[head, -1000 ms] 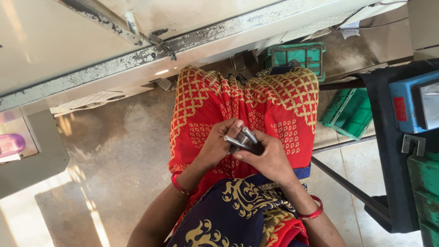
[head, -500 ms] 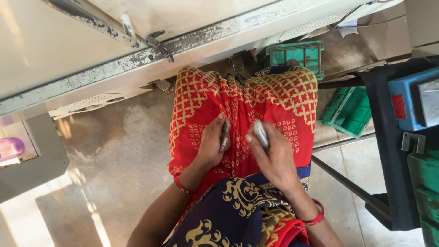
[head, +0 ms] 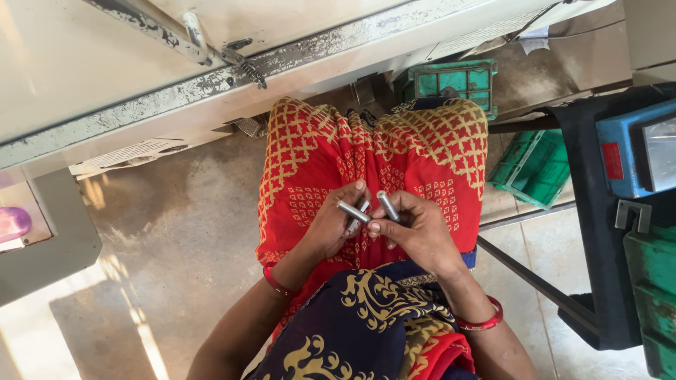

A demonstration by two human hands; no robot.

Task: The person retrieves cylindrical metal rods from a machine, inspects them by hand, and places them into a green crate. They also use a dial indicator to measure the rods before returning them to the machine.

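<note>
Left hand [head: 329, 224]: rests over the person's lap, fingers curled shut around short grey metal rods [head: 354, 213], one of which pokes out past the fingertips.
Right hand [head: 417, 229]: sits just beside the left, almost touching it, and pinches a single metal pin [head: 388, 206] that stands tilted upward between thumb and fingers.
Hands together: close, knuckles facing each other, each clamped on its own metal piece, the pieces near each other but apart at their tips.
Where the metal pieces are: in the air just above the red patterned skirt [head: 317, 151], about the middle of the lap.
Wrists: a red bangle [head: 273, 280] on the left, another red bangle [head: 482, 322] on the right.
Clothing nearer the camera: a dark blue cloth with gold scrollwork [head: 366, 317] lies across the forearms.
Desk [head: 105, 63]: pale and worn, its scuffed edge running slantwise above the knees, with a small metal spring and bracket [head: 243, 63] fixed on it.
Floor [head: 176, 225]: dull grey-brown, streaked with sunlight on the left.
Green crates: one green crate [head: 451, 79] beyond the knees, another green tray [head: 531, 169] to the right of the skirt.
Right edge: a dark frame carrying a blue box [head: 627, 151].
</note>
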